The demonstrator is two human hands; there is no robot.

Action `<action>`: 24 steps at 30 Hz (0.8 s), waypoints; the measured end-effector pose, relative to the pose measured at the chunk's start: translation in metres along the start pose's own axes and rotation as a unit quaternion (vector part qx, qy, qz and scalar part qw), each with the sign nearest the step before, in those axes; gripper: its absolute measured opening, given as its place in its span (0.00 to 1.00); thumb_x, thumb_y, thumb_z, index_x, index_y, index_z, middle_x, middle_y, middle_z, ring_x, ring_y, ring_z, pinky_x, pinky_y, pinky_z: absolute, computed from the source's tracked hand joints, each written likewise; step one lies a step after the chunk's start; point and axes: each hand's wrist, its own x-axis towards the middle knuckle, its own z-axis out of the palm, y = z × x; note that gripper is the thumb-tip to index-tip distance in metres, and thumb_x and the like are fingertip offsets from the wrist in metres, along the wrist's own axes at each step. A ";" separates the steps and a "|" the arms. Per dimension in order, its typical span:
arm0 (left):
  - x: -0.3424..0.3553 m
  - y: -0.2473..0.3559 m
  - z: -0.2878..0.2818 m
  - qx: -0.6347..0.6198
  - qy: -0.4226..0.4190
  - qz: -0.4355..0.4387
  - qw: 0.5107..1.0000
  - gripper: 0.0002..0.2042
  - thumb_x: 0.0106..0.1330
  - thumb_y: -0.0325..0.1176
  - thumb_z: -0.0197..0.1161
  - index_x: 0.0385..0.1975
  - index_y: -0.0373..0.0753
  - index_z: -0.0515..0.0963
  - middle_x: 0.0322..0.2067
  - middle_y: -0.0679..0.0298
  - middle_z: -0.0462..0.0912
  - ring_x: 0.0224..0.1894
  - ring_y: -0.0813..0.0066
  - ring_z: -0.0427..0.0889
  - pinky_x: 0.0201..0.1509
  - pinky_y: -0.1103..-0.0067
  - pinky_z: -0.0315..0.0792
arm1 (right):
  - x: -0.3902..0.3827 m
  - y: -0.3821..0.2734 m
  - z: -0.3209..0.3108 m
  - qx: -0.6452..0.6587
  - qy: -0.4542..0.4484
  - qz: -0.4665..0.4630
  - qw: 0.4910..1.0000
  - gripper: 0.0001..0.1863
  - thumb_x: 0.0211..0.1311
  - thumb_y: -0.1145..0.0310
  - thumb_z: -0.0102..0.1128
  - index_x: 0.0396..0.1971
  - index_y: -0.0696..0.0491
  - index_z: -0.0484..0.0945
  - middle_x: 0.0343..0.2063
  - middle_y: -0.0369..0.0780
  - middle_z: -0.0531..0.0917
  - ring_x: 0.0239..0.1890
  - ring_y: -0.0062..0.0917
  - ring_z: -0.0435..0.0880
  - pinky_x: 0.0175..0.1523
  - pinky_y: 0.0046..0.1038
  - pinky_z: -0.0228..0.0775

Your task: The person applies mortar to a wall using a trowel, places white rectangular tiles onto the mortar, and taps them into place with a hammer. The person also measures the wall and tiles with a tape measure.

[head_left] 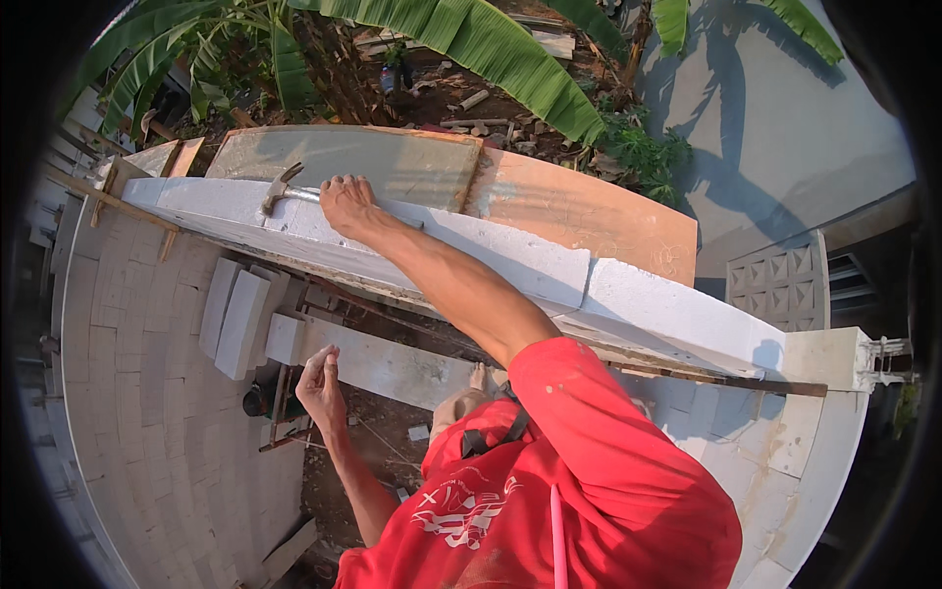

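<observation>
Right hand: grip wrapped firmly round handle of hammer, metal head out to left. Hammer over top of white block wall; cannot tell if touching. Left hand well below wall, near loose white blocks; grip half-curled, thumb up near fingers, cannot tell if anything held. Grey panel and orange panel behind wall.
</observation>
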 end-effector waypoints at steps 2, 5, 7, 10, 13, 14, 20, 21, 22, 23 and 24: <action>0.000 -0.003 0.002 0.001 -0.009 -0.008 1.000 0.13 0.73 0.33 0.66 0.47 0.28 0.84 0.42 0.59 0.87 0.47 0.73 0.85 0.55 0.77 0.78 | 0.001 0.001 -0.011 0.041 0.017 0.004 0.999 0.12 0.55 0.79 0.55 0.40 0.67 0.76 0.34 0.60 0.83 0.39 0.50 0.86 0.42 0.50 0.77; 0.006 0.005 0.015 0.016 -0.044 0.016 0.999 0.13 0.73 0.33 0.66 0.47 0.29 0.84 0.41 0.60 0.87 0.46 0.73 0.85 0.54 0.77 0.77 | -0.033 0.012 -0.065 0.080 0.017 -0.005 0.997 0.10 0.59 0.75 0.57 0.38 0.67 0.74 0.26 0.60 0.83 0.33 0.53 0.87 0.39 0.50 0.77; 0.016 0.020 0.031 0.037 -0.074 0.042 0.996 0.12 0.72 0.33 0.66 0.46 0.29 0.84 0.41 0.60 0.87 0.46 0.72 0.85 0.54 0.76 0.77 | -0.090 0.027 -0.118 0.155 0.059 0.053 0.985 0.13 0.64 0.69 0.60 0.36 0.66 0.73 0.22 0.58 0.82 0.31 0.54 0.86 0.40 0.49 0.78; 0.033 0.055 0.065 0.080 -0.131 0.081 0.985 0.11 0.72 0.33 0.66 0.46 0.31 0.85 0.39 0.59 0.88 0.46 0.72 0.85 0.53 0.75 0.76 | -0.200 0.048 -0.208 0.095 0.168 0.118 0.974 0.18 0.70 0.59 0.62 0.46 0.60 0.78 0.23 0.49 0.82 0.26 0.45 0.83 0.35 0.40 0.73; 0.053 0.095 0.126 0.078 -0.233 0.185 0.951 0.10 0.70 0.32 0.67 0.44 0.33 0.86 0.40 0.56 0.89 0.43 0.71 0.86 0.51 0.73 0.77 | -0.318 0.048 -0.276 0.046 0.248 0.245 0.936 0.15 0.71 0.64 0.63 0.48 0.60 0.77 0.23 0.41 0.79 0.24 0.27 0.77 0.33 0.29 0.69; 0.056 0.106 0.154 0.091 -0.280 0.212 0.932 0.11 0.69 0.33 0.67 0.45 0.33 0.86 0.41 0.55 0.89 0.43 0.68 0.86 0.51 0.71 0.78 | -0.348 0.049 -0.290 0.116 0.248 0.332 0.903 0.13 0.71 0.66 0.62 0.48 0.60 0.77 0.27 0.40 0.80 0.31 0.20 0.78 0.38 0.25 0.69; 0.041 0.138 0.324 0.217 -0.539 0.301 0.757 0.25 0.67 0.54 0.65 0.53 0.41 0.83 0.46 0.53 0.87 0.50 0.49 0.85 0.55 0.62 0.78 | -0.471 0.045 -0.289 0.095 0.303 0.518 0.794 0.18 0.71 0.66 0.60 0.54 0.62 0.77 0.43 0.46 0.85 0.45 0.25 0.82 0.52 0.30 0.71; 0.034 0.137 0.342 0.235 -0.557 0.322 0.728 0.27 0.66 0.58 0.64 0.54 0.42 0.82 0.46 0.53 0.87 0.50 0.49 0.84 0.55 0.60 0.78 | -0.482 0.044 -0.285 0.093 0.290 0.530 0.791 0.20 0.72 0.67 0.60 0.57 0.62 0.76 0.44 0.47 0.86 0.46 0.27 0.84 0.51 0.30 0.73; 0.028 0.136 0.354 0.268 -0.583 0.330 0.692 0.30 0.66 0.62 0.62 0.55 0.43 0.82 0.46 0.53 0.87 0.51 0.48 0.84 0.56 0.58 0.78 | -0.491 0.044 -0.280 0.076 0.244 0.554 0.792 0.21 0.72 0.68 0.60 0.60 0.63 0.76 0.44 0.49 0.86 0.46 0.28 0.85 0.51 0.31 0.75; 0.023 0.133 0.361 0.276 -0.588 0.338 0.682 0.31 0.65 0.63 0.61 0.56 0.43 0.82 0.46 0.52 0.87 0.51 0.48 0.84 0.55 0.57 0.77 | -0.497 0.046 -0.276 0.071 0.217 0.520 0.823 0.21 0.72 0.68 0.60 0.59 0.63 0.76 0.43 0.50 0.87 0.45 0.30 0.86 0.50 0.31 0.75; 0.019 0.131 0.366 0.299 -0.599 0.330 0.666 0.32 0.65 0.65 0.61 0.56 0.44 0.81 0.45 0.52 0.87 0.51 0.48 0.84 0.55 0.57 0.77 | -0.501 0.048 -0.271 0.064 0.191 0.501 0.842 0.20 0.72 0.68 0.60 0.58 0.63 0.77 0.43 0.50 0.87 0.44 0.31 0.87 0.48 0.31 0.76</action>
